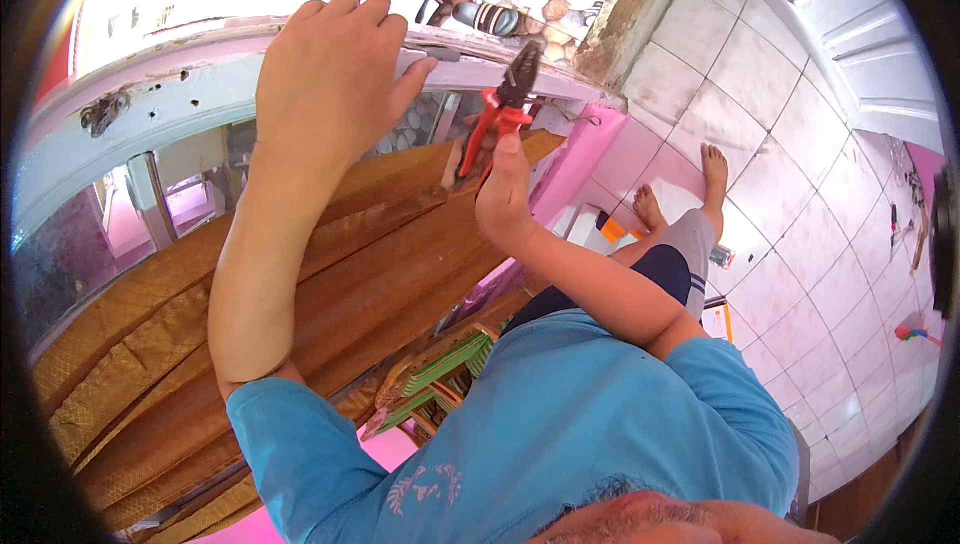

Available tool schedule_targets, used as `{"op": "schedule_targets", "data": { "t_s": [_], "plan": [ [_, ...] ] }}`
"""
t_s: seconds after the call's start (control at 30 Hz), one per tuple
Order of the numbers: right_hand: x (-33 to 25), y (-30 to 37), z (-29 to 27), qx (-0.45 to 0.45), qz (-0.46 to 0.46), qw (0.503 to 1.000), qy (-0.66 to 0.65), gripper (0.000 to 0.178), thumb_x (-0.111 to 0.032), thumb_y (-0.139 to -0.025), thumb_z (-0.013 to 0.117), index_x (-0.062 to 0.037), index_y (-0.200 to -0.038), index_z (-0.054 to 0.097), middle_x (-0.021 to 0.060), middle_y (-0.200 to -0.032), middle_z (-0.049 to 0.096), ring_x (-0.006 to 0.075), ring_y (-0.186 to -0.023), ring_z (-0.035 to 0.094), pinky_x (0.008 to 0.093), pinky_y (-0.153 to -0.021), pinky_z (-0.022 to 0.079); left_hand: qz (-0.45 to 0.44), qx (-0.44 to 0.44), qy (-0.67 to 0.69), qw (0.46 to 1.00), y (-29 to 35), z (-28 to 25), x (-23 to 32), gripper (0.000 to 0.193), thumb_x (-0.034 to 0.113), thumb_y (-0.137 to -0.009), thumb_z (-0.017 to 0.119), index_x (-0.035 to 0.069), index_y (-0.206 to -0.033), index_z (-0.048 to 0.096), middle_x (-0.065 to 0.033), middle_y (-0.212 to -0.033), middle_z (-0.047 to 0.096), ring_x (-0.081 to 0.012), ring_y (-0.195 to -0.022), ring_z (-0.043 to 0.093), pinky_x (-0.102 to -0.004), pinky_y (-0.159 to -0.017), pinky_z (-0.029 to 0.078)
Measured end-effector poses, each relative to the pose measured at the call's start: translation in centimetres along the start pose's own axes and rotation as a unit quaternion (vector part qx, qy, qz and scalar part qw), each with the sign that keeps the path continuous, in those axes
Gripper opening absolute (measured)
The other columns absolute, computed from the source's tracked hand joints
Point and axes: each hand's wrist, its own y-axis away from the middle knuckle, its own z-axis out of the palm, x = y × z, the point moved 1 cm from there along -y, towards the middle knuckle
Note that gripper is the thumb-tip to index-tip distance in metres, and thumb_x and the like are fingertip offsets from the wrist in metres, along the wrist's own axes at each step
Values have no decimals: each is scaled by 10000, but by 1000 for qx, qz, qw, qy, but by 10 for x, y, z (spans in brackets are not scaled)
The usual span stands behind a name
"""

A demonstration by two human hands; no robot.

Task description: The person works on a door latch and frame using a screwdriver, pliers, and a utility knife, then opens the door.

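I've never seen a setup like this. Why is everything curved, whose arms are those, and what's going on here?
There is no robot here, just a person's bare hands. The single picture comes from a wide fisheye camera worn on the head, looking down. That lens bends straight edges and leaves the dark, round border.

The arms belong to the wearer, in a blue shirt. The right hand holds red-handled pliers, with the dark metal end pointing up. The left hand is at a whitish frame; whether it grips anything is hidden.

Below the frame hangs a brown curtain. Beyond it, dark sandals lie on a pebble-patterned surface. On the right is a pale tiled floor.
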Motion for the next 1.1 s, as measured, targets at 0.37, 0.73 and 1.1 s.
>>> {"op": "schedule_targets", "data": {
  "t_s": [0.37,0.73,1.1],
  "plan": [
    [1,-7,-16,-43,129,989,57,533,-477,-1094,222,-38,-1066,523,63,-755,589,166,-619,587,309,-578,474,-51,-19,-64,997,-8,9,7,352,397,-800,761,64,-886,686,-63,-895,612,-261,-888,596,-399,-752,494],
    [-5,-14,-3,7,-4,1000,18,399,-385,-1101,299,-37,-1090,493,53,-697,543,164,-612,563,324,-591,471,-37,-42,-51,997,-9,4,7,273,288,-846,717,57,-983,669,-91,-944,619,-278,-938,596,-422,-791,488],
    [1,-11,4,-98,46,975,195,390,-360,-1090,353,-11,-1162,512,64,-707,568,163,-594,555,323,-590,466,-69,179,254,948,2,-8,-5,174,79,-965,609,39,-1131,641,-130,-1076,687,-296,-976,669,-353,-869,516]
  ]
}}
